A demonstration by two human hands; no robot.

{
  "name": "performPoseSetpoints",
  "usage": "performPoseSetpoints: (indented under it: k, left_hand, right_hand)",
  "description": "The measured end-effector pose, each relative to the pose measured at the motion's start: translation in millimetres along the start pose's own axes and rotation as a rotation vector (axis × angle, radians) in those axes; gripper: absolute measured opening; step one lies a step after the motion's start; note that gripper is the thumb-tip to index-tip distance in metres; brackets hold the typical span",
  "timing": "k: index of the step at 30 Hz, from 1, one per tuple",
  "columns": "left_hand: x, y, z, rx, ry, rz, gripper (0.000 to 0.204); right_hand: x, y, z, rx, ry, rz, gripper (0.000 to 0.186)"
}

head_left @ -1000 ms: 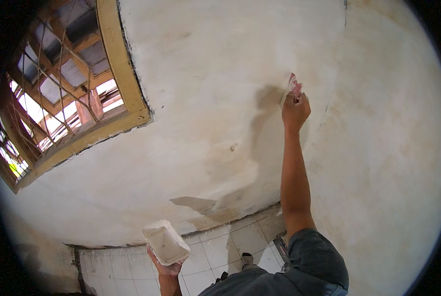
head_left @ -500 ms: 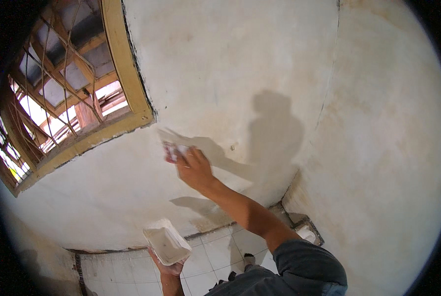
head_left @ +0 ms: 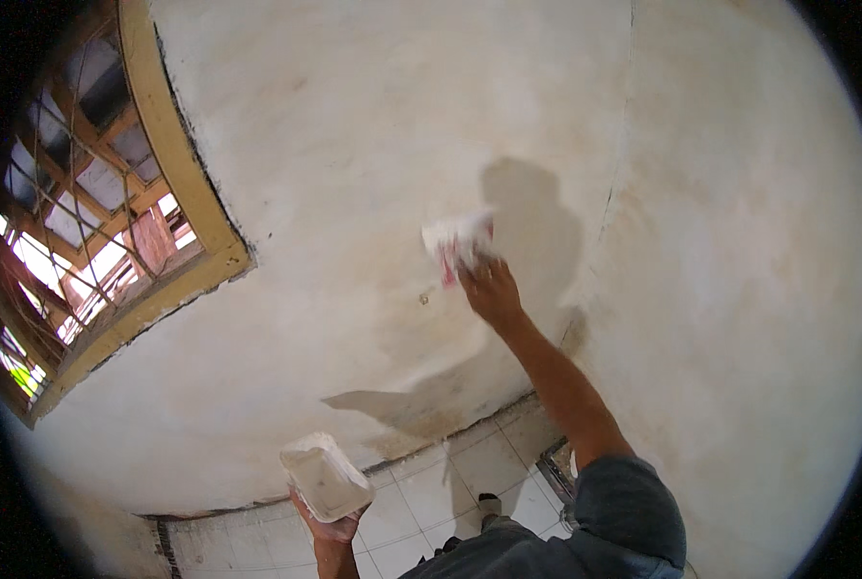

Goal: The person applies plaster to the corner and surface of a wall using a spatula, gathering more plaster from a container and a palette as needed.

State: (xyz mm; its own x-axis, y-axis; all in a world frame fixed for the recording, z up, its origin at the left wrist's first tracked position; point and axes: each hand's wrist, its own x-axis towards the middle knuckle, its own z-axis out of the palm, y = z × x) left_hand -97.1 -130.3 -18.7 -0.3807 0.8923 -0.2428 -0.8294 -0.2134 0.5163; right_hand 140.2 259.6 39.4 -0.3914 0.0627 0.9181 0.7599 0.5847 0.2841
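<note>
In my right hand (head_left: 492,289) is a flat, wide putty scraper (head_left: 447,234), whitish with red parts and blurred by motion. My fingers are closed on it, and it lies against or very near the pale plastered wall (head_left: 354,145), above a small chipped spot (head_left: 424,299). Low on the left, my left hand (head_left: 330,526) grips a shallow rectangular white tub (head_left: 299,448) from beneath, tilted so its inside shows. A whitish coating covers the tub's inside, and pale smears mark my left fingers.
A window with a yellow wooden frame (head_left: 188,145) and a bent metal grille fills the upper left. At right the wall meets another wall (head_left: 740,270). White floor tiles (head_left: 417,494) run along the wall's foot, with a dark-edged object (head_left: 553,470) near the corner.
My right hand has swept the scraper rightward and slightly up the wall, away from the window corner. The window has shifted left in view. My left hand holds the tub in nearly the same place.
</note>
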Motion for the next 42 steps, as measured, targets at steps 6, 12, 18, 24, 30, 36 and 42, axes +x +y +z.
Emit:
performPoseSetpoints:
  k: [6,12,18,24,30,36,42]
  left_hand:
    - [5,-13,22,0.027,-0.087,0.031,0.098]
    - [4,-20,7,-0.035,-0.097,0.029,0.086]
    - [-21,-6,-20,-0.084,0.075,0.039,0.074]
    - [-50,9,-45,-0.131,0.148,0.153,0.074]
    - [-67,23,-61,-0.117,0.146,0.177,0.073]
    - [-80,30,-65,-0.09,0.199,0.222,0.07]
    - [-56,26,-54,-0.041,0.12,0.152,0.071]
  right_hand:
    - [12,54,-64,0.157,0.217,0.543,0.018]
    - [95,132,-49,0.263,0.369,0.834,0.016]
    - [139,53,-31,0.082,0.393,0.743,0.015]
    - [168,-83,-22,0.116,0.303,0.486,0.019]
    - [111,-205,-18,0.306,0.1,-0.018,0.032]
    - [120,-101,-49,0.363,0.333,0.01,0.027]
    - [120,3,-41,0.007,0.28,0.025,0.022]
